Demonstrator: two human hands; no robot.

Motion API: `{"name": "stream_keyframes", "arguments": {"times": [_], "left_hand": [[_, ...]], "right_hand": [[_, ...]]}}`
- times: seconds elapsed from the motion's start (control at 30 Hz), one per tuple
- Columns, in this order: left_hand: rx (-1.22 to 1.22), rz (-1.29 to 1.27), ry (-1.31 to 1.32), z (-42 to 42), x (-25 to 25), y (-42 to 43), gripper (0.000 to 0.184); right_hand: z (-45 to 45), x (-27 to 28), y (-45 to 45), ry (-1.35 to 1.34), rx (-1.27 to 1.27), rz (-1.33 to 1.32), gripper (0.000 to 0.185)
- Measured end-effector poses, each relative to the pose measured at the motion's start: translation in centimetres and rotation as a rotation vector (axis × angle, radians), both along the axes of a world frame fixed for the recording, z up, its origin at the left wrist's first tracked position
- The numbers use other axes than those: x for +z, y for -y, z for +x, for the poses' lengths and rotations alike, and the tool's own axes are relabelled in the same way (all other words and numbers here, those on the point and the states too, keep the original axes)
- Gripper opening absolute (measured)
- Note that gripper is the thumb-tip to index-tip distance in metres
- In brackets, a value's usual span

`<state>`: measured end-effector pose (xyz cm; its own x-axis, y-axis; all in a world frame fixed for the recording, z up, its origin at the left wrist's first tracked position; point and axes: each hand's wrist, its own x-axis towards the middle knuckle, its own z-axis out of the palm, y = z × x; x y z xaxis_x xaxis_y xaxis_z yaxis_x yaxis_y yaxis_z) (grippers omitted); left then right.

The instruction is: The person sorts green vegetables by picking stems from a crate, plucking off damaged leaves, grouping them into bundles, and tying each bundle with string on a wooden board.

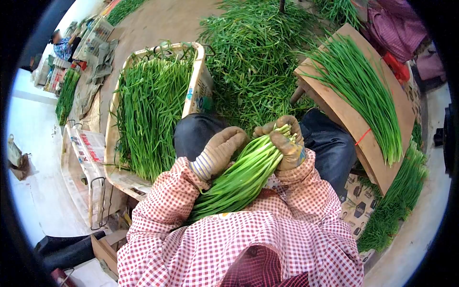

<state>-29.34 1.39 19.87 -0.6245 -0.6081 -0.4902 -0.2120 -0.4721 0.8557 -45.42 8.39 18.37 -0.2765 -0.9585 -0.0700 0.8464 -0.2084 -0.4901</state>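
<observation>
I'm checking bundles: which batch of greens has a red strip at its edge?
The greens on the brown board have the red strip; the hand-held bunch and basketed greens show none.

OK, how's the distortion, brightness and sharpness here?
Head view: strong fisheye, dark rounded border, board looks bowed at right; head view: white surface at left very bright; head view: held green bunch, left hand and right hand fairly sharp, distant person soft.

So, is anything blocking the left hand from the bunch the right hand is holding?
Nothing visible stands between them: the gloved left hand is right beside the bunch of green stalks, whose pale ends the right hand grips. The crate stands beyond, outside that gap.
</observation>
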Motion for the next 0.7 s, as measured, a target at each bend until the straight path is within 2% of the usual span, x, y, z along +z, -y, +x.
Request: {"name": "stream_keyframes", "arguments": {"times": [0.03,0.1,0.17,0.23,0.3,0.37,0.4,0.43,0.5,0.53,0.6,0.63,0.7], "left_hand": [[0.131,0.005,-0.032,0.3,-1.1,-0.4,0.022],[0.125,-0.031,-0.039,0.7,-1.6,0.1,0.023],[-0.090,-0.474,0.121,1.7,-1.4,2.3,0.023],[-0.124,-0.649,0.369,2.6,2.6,5.4,0.026],[0.087,-0.903,0.048,5.1,3.0,9.0,0.041],[0.256,-1.534,0.298,7.2,7.7,10.5,0.056],[0.293,-1.681,0.451,8.3,9.9,10.9,0.059],[0.320,-1.810,0.621,9.1,11.4,10.6,0.062],[0.295,-1.798,0.450,7.6,13.1,7.3,0.055],[0.122,-1.711,0.161,6.4,13.2,5.2,0.048],[-0.368,-1.087,-0.226,3.4,14.8,0.7,0.029],[-0.572,-0.756,-0.233,1.5,14.3,-0.8,0.030],[-0.686,-0.270,-0.324,-1.6,10.7,-3.2,0.046]], "right_hand": [[0.1,0.3,-0.1,0.005,-0.031,-0.028,0.029],[-0.5,1.6,-0.4,0.017,-0.020,0.016,0.029],[-2.6,4.2,-0.3,-0.234,-0.018,0.003,0.025],[-6.5,7.6,-0.2,-0.562,-0.167,0.118,0.021],[-11.4,11.3,0.0,-0.350,-0.272,0.051,0.027],[-15.3,13.8,0.3,-0.499,-0.477,-0.043,0.030],[-16.4,13.6,1.5,-0.520,-0.468,-0.056,0.030],[-17.6,11.7,3.4,-0.775,-0.428,0.000,0.030],[-19.1,5.9,7.4,-1.257,-0.336,0.121,0.034],[-19.7,4.6,9.7,-1.499,-0.302,0.158,0.037],[-15.0,4.4,13.1,-1.262,-0.377,-0.011,0.045],[-13.8,4.4,14.5,-1.040,-0.398,-0.199,0.048],[-12.7,7.0,14.4,-0.641,-0.269,-0.232,0.045]]}}
